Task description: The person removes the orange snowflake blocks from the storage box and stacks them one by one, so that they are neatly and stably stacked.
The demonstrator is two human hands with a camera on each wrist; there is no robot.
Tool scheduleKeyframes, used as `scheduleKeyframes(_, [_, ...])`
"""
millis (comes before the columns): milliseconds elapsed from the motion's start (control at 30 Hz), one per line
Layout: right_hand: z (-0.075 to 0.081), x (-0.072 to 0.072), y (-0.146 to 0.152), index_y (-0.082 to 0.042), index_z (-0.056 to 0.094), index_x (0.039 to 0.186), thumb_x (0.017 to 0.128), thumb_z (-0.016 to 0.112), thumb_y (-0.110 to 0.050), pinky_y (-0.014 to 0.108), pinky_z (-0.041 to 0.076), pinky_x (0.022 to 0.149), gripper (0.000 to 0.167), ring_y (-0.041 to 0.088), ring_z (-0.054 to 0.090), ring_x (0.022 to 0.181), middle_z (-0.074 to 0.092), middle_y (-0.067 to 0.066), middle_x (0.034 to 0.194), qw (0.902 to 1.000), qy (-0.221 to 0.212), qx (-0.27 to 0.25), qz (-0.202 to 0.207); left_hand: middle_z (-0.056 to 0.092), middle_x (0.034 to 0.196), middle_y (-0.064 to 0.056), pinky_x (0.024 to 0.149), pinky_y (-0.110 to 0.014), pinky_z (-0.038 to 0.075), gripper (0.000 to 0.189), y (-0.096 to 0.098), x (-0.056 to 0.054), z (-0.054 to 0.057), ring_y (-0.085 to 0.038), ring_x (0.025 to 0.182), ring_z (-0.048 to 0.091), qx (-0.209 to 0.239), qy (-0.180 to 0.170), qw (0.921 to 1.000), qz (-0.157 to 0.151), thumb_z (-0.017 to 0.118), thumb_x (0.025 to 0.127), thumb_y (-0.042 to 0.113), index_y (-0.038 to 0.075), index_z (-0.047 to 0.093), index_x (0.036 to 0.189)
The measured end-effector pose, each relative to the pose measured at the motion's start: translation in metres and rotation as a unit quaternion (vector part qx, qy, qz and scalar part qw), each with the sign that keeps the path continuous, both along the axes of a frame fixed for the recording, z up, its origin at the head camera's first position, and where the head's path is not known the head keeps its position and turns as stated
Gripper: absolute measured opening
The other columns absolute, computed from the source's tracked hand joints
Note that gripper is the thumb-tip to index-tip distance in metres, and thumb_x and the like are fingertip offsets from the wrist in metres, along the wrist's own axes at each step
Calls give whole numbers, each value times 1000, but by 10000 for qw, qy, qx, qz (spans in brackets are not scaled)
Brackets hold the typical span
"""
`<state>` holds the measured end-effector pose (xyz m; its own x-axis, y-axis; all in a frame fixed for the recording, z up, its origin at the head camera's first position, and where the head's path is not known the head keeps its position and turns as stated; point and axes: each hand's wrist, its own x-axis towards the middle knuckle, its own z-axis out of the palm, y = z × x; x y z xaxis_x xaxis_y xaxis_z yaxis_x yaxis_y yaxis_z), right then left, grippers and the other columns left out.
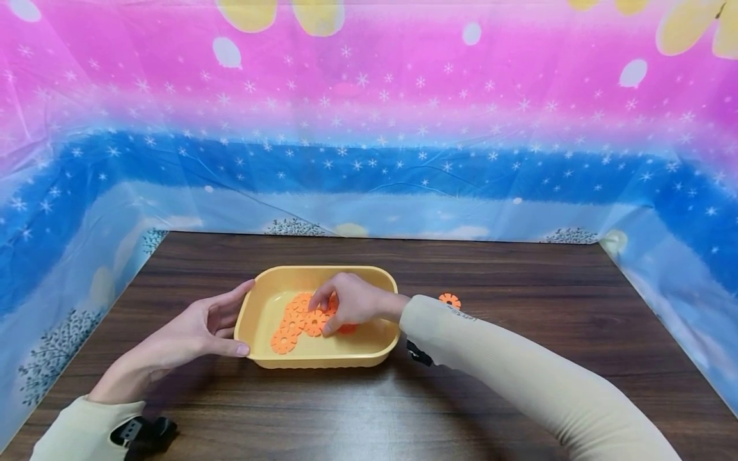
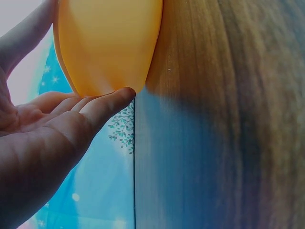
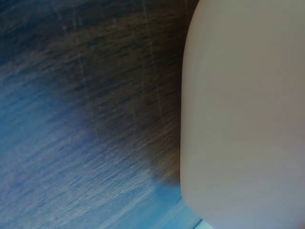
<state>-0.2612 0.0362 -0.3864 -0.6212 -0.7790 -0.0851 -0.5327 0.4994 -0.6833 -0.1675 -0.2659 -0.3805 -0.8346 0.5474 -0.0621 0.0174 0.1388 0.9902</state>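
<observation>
A yellow plastic basin [image 1: 265,282] sits on the table, with several orange flower-shaped discs [image 1: 284,340] lying in it. At its left end, my left hand [image 1: 198,326] rests against the wall, thumb near the front corner and index finger by the back corner. Straight fingers [image 2: 107,102] lie along that end wall [image 2: 112,52] in the left wrist view. My right hand [image 1: 354,301] reaches over the right rim, thumb and index fingertip down on the discs; I cannot tell whether they pinch one. The right wrist view does not show this hand.
One more orange disc [image 1: 450,300] lies on the dark wooden table [image 1: 507,275], right of the basin and partly behind the right sleeve [image 1: 496,352]. A printed pink and blue cloth [image 1: 369,166] surrounds the back and sides. A smooth pale surface [image 3: 243,114] fills much of the right wrist view.
</observation>
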Motion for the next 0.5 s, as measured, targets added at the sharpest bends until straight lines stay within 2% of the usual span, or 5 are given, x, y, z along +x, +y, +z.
scheduleKeyframes(267, [2, 0, 2, -6, 80, 113, 79, 94, -4, 22, 47, 74, 38, 15, 58, 83, 70, 3, 90, 9999, -96, -49, -56, 12, 171, -27, 104, -30, 51, 111, 1, 0, 1, -36, 148, 35, -108, 51, 9999, 61, 83, 87, -3, 2, 7, 168])
scheduleKeyframes(500, [4, 0, 4, -4, 79, 115, 79, 93, -2, 21, 46, 70, 38, 14, 57, 76, 71, 8, 92, 9995, -253, -161, -93, 9, 173, -25, 104, -27, 50, 111, 0, 1, 1, -46, 150, 25, -165, 61, 9998, 131, 83, 87, -2, 1, 8, 168])
